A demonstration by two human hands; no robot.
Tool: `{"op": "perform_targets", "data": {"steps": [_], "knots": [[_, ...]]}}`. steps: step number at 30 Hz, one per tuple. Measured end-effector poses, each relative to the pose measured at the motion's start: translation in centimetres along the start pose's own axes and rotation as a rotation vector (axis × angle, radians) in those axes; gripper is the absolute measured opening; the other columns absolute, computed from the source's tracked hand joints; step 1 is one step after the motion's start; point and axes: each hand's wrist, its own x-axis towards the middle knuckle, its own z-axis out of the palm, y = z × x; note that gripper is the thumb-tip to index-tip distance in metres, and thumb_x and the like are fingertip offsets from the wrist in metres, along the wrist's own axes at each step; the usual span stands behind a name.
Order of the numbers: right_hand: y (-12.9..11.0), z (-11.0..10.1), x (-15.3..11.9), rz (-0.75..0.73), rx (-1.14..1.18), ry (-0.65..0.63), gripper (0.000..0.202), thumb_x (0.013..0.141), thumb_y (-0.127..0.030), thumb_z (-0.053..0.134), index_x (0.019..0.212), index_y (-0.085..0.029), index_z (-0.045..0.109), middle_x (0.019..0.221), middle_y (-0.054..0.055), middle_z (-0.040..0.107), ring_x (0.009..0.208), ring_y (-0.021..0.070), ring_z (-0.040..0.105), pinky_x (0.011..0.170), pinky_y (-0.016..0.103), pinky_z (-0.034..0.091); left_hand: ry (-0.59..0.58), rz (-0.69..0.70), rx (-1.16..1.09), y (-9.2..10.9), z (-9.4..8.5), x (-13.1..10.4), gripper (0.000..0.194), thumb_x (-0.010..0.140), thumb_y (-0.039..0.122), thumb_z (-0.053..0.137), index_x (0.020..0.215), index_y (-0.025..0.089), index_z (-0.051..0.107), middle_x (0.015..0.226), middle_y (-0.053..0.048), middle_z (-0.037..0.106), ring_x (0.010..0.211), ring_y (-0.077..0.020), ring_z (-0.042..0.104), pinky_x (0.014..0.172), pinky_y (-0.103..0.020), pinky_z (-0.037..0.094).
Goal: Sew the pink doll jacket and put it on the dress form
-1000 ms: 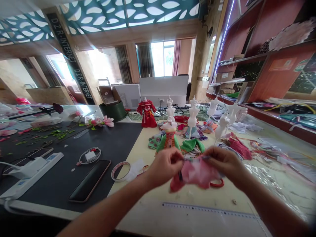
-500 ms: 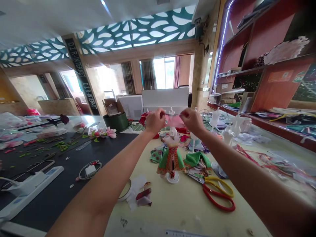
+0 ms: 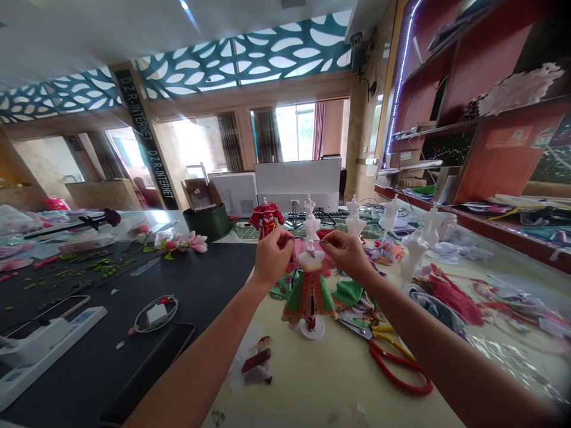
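Observation:
A small white mannequin (image 3: 311, 257) stands upright on a round base, wearing a green skirt (image 3: 328, 294) with orange patterned trim. My left hand (image 3: 273, 255) pinches one end of a strip of pink fabric (image 3: 327, 261) at the mannequin's upper left. The other end is pinched by my right hand (image 3: 345, 252) at its upper right. The strip passes behind the mannequin's neck and shoulders, partly hidden by it. Scissors (image 3: 397, 368) with red and yellow handles lie to the right of the base, partly under my right forearm.
Behind are a red-dressed mannequin (image 3: 266, 219) and several bare white ones. A green pot (image 3: 207, 221) stands back left. Fabric scraps (image 3: 257, 364) lie front left, a black phone (image 3: 149, 371) on the dark mat, and a power strip (image 3: 53, 351) far left.
Both hands have come down with the pink fabric, from above the mannequin to behind its shoulders. The red-dressed mannequin and the black phone now show more.

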Motion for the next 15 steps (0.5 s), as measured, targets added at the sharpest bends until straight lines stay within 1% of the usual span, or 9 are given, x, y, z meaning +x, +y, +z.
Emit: {"op": "perform_targets", "data": {"steps": [3, 6, 10, 15], "knots": [[-0.7, -0.2, -0.6, -0.021, 0.001, 0.009, 0.017, 0.079, -0.029, 0.053, 0.074, -0.015, 0.062, 0.068, 0.003, 0.062, 0.062, 0.0149, 0.055, 0.057, 0.026, 0.043, 0.010, 0.015, 0.001, 1.0, -0.5, -0.7, 0.008, 0.078, 0.021, 0.053, 0.078, 0.018, 0.060, 0.067, 0.001, 0.064, 0.062, -0.0120, 0.059, 0.061, -0.022, 0.045], [-1.0, -0.1, -1.2, -0.053, -0.018, 0.045, 0.016, 0.080, -0.027, 0.052, 0.074, -0.016, 0.060, 0.069, 0.003, 0.062, 0.062, 0.0147, 0.054, 0.057, 0.026, 0.043, 0.046, 0.050, 0.050, 1.8, -0.9, -1.3, 0.007, 0.078, 0.021, 0.053, 0.076, 0.018, 0.060, 0.066, 0.001, 0.063, 0.061, -0.0126, 0.058, 0.062, -0.023, 0.044], [-1.2, 0.1, -1.9, -0.131, -0.077, 0.112, 0.013, 0.081, -0.025, 0.052, 0.075, -0.016, 0.059, 0.072, 0.004, 0.060, 0.064, 0.0154, 0.053, 0.059, 0.026, 0.042, 0.098, 0.111, 0.138, 2.1, -0.9, -2.1, 0.006, 0.078, 0.020, 0.055, 0.077, 0.018, 0.060, 0.068, 0.000, 0.064, 0.063, -0.0136, 0.059, 0.063, -0.024, 0.043], [-1.5, 0.2, -2.7, -0.254, -0.157, 0.187, 0.010, 0.083, -0.022, 0.050, 0.076, -0.017, 0.057, 0.074, 0.004, 0.057, 0.067, 0.0161, 0.052, 0.064, 0.028, 0.041, 0.159, 0.180, 0.185, 2.2, -0.7, -3.2, 0.005, 0.079, 0.018, 0.053, 0.079, 0.018, 0.059, 0.073, -0.002, 0.065, 0.067, -0.0148, 0.060, 0.066, -0.025, 0.044]]}}
